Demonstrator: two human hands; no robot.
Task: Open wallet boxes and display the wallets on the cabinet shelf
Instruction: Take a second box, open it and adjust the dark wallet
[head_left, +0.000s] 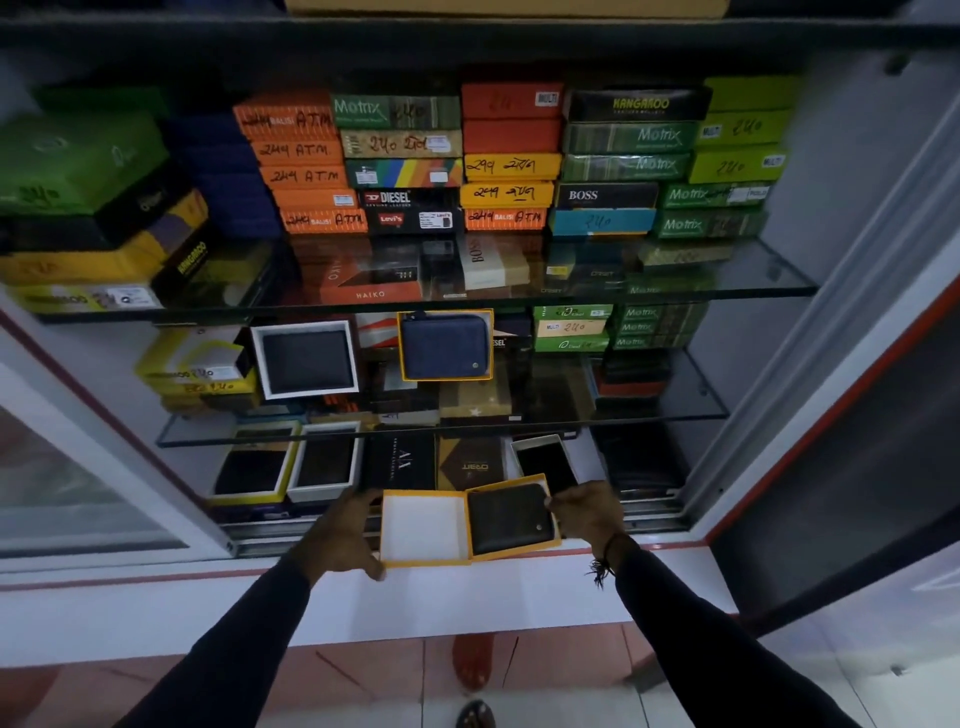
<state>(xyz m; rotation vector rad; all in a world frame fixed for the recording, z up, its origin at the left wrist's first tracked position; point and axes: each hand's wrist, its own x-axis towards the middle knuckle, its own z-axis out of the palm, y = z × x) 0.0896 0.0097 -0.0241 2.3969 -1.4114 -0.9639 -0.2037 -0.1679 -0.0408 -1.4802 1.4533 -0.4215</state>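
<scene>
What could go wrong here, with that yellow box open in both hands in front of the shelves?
1. The dark wallet sits in a tilted box half that the right hand pinches only by an edge, so it might slide out and fall.
2. The left hand holds the empty lid by one side; that loose grip could slip.
3. The bottom shelf is crowded with open boxes, so placing this one may knock them.

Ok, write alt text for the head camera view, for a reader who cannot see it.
Two hands hold an open yellow wallet box before a glass-shelved cabinet: the left hand grips the empty lid, the right hand the tray holding a dark wallet. Behind, a blue wallet stands displayed in its box among stacked boxes.
</scene>
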